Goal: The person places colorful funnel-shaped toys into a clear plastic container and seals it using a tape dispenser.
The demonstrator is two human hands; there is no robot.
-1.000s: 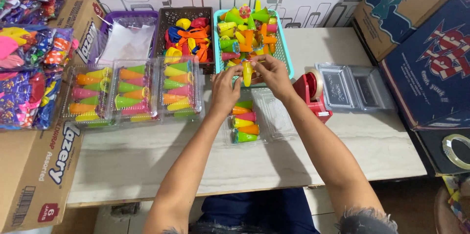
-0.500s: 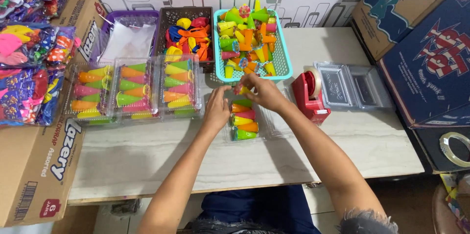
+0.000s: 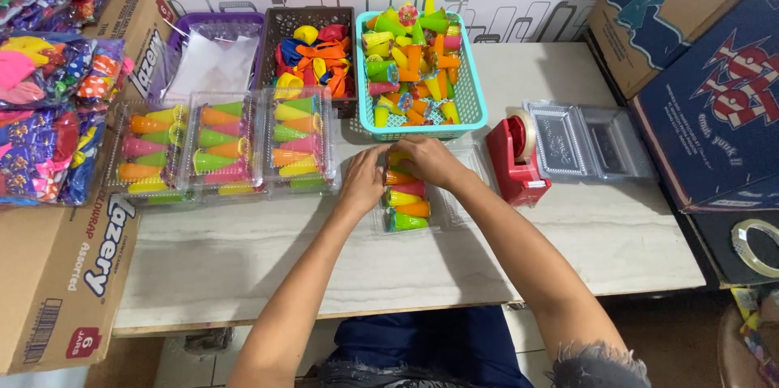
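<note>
Both hands (image 3: 398, 165) on cone tray (image 3: 406, 201), table-centre.

An open tray (image 3: 406, 197) of cones lies mid-tabletop (image 3: 243, 266), with the left hand (image 3: 363, 181) at its left edge and the right hand (image 3: 428, 159) on its far end. Behind it stands a basket (image 3: 475, 108) of cones; left of that, two more baskets (image 3: 280, 27). Three filled trays (image 3: 223, 144) sit to the left, a tape dispenser (image 3: 515, 161) and empty trays (image 3: 588, 140) to the right.
</note>
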